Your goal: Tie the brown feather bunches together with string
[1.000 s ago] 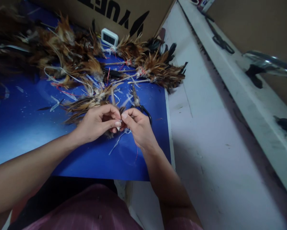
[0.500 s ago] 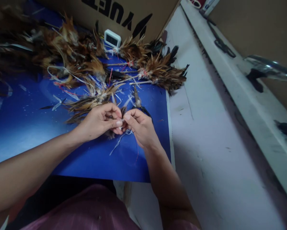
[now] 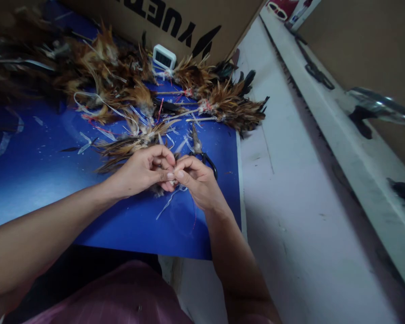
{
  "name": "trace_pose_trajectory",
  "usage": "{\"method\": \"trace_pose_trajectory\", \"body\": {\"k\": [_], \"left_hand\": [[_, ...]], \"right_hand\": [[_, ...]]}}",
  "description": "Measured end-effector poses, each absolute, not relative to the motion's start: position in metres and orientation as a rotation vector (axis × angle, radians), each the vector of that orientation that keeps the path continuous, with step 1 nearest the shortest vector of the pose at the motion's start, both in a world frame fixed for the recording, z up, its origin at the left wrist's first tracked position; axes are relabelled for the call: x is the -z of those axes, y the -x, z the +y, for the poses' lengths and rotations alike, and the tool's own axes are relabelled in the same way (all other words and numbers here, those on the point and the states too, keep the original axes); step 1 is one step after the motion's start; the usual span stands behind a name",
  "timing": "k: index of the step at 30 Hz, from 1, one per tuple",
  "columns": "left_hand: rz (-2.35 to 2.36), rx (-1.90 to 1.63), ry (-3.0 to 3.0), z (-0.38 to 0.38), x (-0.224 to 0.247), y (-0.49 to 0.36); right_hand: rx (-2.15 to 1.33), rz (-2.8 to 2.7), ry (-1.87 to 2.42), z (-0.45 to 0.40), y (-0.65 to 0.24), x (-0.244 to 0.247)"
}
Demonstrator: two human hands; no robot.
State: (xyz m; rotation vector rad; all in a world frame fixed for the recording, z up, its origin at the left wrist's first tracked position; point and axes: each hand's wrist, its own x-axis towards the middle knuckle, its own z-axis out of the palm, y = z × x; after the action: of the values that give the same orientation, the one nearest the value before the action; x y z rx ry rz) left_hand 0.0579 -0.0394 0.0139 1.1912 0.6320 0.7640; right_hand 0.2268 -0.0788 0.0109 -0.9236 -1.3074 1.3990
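Note:
My left hand [image 3: 148,171] is closed in a pinch on the pale quill ends of a small feather piece [image 3: 172,182], over the blue table [image 3: 121,225]. Fingertips of my right hand [image 3: 195,177] meet it there, also pinched; what they grip is too small to make out. A white strip [image 3: 166,204] hangs below the fingers. Brown feathers [image 3: 121,148] lie just behind my left hand. Beyond my right hand are a dark scissor handle [image 3: 211,163] and a small feather tuft [image 3: 196,141].
Brown feather bundles [image 3: 229,105] with sticks and red ties lie at the back right, and a heap of loose feathers [image 3: 101,58] at the back left. Behind stand a white digital device [image 3: 164,57] and a cardboard box [image 3: 175,22]. A wall borders the right side.
The view has shifted slightly, so the table items appear a little farther right. My fingertips have drawn closer together, and more of the scissor handle shows.

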Motion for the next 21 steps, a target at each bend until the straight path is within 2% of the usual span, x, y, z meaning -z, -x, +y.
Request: {"method": "trace_pose_trajectory", "body": {"k": [21], "left_hand": [[0.581, -0.705, -1.309, -0.0395, -0.0103, -0.0546]], "right_hand": [[-1.631, -1.153, 1.051, -0.0762, -0.2309, -0.0087]]}}
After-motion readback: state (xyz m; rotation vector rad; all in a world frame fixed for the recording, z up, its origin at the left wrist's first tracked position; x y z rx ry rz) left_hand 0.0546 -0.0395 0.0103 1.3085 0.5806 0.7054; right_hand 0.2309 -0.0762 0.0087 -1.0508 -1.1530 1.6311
